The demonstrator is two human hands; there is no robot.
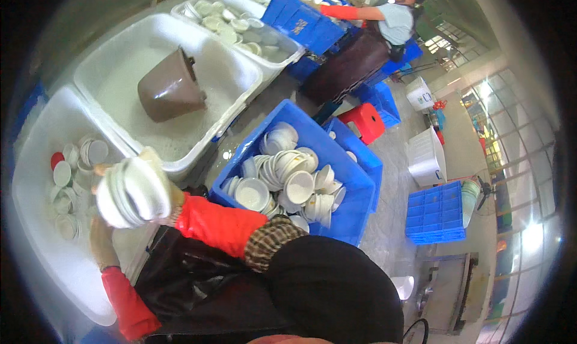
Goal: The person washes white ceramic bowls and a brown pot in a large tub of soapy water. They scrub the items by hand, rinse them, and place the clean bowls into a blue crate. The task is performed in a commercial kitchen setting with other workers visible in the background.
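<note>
A stack of white bowls [130, 193] is held tilted above the left white tub [40, 236]. My right hand [175, 199], below a red sleeve cover, grips the stack at its right side. My left hand [100, 236] is at the stack's lower left, partly hidden behind the bowls; fingertips show along the far left edge. In the tub under my hands lie several white bowls [65, 200] and a small red round object [57, 160]. Beside my right forearm, a blue plastic crate [347, 186] holds many jumbled white bowls [293, 163], some with brownish stains.
A brown bucket [169, 89] lies tipped in the middle white tub [225, 73]. Beyond it, another tub holds dishes [230, 24]. A co-worker [392, 24] handles a tilted blue crate [299, 22]. A red stool [363, 123] and stacked blue crates [435, 213] stand on the floor.
</note>
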